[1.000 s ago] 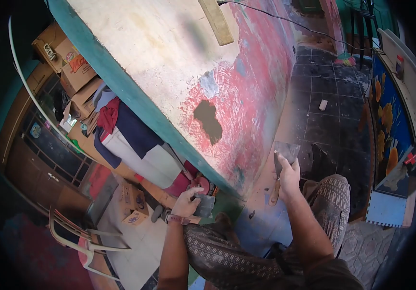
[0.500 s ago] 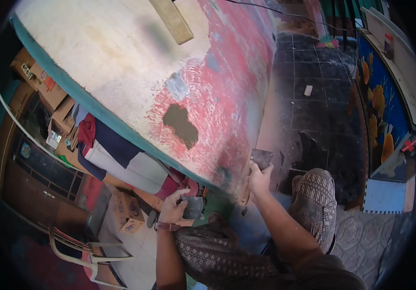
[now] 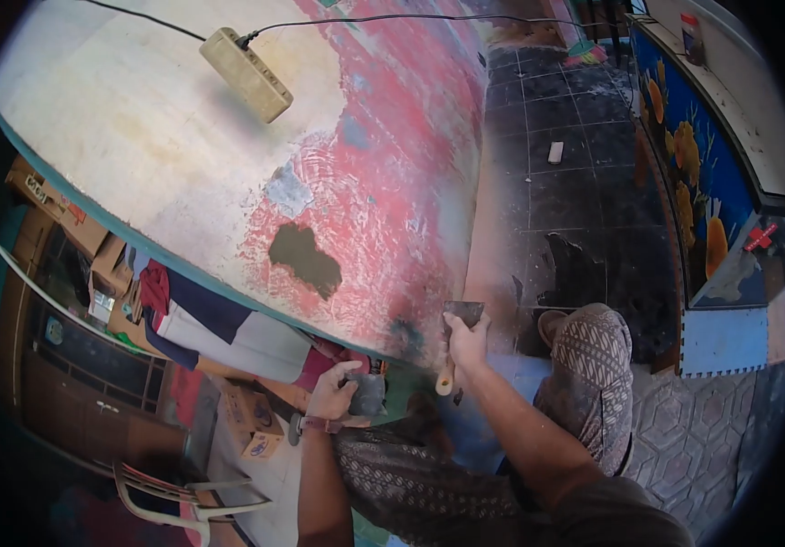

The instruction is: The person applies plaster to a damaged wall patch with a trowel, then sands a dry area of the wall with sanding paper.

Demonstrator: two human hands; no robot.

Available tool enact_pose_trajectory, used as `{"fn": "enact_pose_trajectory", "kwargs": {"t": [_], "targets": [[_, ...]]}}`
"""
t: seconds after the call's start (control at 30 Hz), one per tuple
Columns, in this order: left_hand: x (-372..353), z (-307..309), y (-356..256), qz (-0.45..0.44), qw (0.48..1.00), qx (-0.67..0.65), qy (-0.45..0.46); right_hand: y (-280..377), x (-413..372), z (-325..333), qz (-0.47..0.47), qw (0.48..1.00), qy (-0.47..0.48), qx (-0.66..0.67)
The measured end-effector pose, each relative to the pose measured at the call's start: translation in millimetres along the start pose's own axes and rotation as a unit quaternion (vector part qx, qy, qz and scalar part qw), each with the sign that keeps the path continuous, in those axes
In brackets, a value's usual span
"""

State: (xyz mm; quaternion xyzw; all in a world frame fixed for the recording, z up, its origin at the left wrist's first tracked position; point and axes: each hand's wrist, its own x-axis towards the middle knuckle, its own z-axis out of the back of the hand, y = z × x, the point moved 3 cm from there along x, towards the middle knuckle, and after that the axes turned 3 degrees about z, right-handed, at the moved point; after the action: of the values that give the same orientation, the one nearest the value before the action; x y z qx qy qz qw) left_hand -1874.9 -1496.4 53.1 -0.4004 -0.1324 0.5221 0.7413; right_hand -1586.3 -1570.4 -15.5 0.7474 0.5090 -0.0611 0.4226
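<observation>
My right hand (image 3: 468, 344) grips a putty knife (image 3: 461, 319) by its wooden handle, the metal blade up, close to the lower edge of a large tilted board (image 3: 228, 155) painted pink and cream. A dark grey patch of filler (image 3: 303, 258) sits on the board's pink part. My left hand (image 3: 335, 388) holds a second small flat scraper (image 3: 369, 395) low beside my knee, under the board's teal edge. I am crouched, patterned trousers on both legs.
A power strip (image 3: 247, 74) with its cable lies on the board's upper part. Cardboard boxes (image 3: 256, 424), cloth and a plastic chair (image 3: 192, 497) lie at the left. Dark floor tiles (image 3: 584, 201) and a blue painted panel (image 3: 693, 164) are at the right.
My right hand with the putty knife has moved left and down towards the board's lower edge. The view has shifted, showing more of the board's top and the power strip.
</observation>
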Motion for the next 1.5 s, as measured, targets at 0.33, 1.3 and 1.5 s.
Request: {"fn": "enact_pose_trajectory", "kwargs": {"t": [0.33, 1.3, 1.5], "targets": [[-8.7, -44.0, -101.3, -0.04, 0.998, -0.01, 0.041, -3.3, 48.9, 26.7, 0.064, 0.997, -0.027, 0.027], [14.2, -48.7, -98.6, -0.151, 0.988, -0.023, -0.024, 17.6, -19.4, -8.0, 0.249, 0.862, 0.314, -0.309], [8.4, -58.8, -102.9, -0.148, 0.977, -0.152, -0.01, 74.3, -43.7, -8.0, 0.253, 0.885, 0.305, -0.243]]}}
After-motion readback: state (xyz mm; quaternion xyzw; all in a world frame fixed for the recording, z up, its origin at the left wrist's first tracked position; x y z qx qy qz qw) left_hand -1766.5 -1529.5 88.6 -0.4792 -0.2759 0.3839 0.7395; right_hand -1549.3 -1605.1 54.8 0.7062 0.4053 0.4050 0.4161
